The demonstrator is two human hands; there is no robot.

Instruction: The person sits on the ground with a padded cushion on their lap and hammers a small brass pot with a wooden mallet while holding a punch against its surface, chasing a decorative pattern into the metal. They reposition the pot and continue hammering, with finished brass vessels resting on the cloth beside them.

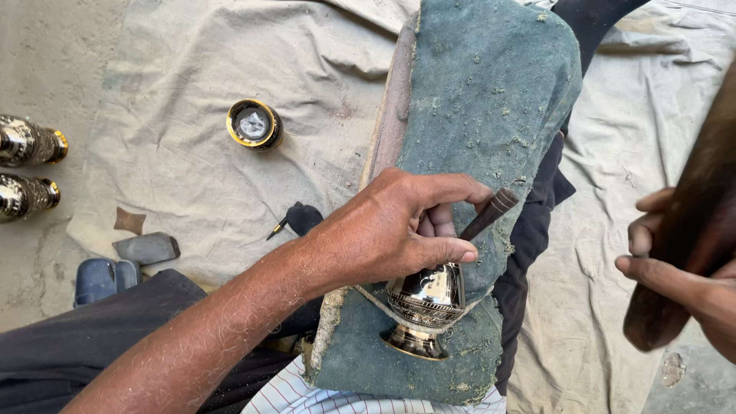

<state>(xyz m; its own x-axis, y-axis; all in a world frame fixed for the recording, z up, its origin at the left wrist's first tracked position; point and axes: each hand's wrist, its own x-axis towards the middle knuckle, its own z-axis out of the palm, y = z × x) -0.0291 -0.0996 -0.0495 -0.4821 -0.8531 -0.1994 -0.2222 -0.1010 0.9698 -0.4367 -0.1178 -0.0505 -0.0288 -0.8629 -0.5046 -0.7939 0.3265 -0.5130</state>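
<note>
My left hand grips a thin dark engraving tool, its tip hidden against a small shiny brass vase. The vase lies on a worn green cushion draped over my leg, its round foot toward me. At the right edge, my right hand is wrapped around a thick dark wooden mallet, held up and away from the vase.
A round brass lid lies on the grey cloth covering the floor. Two engraved brass vessels rest at the far left. A grey stone, a blue object and a small black tool sit beside my left arm.
</note>
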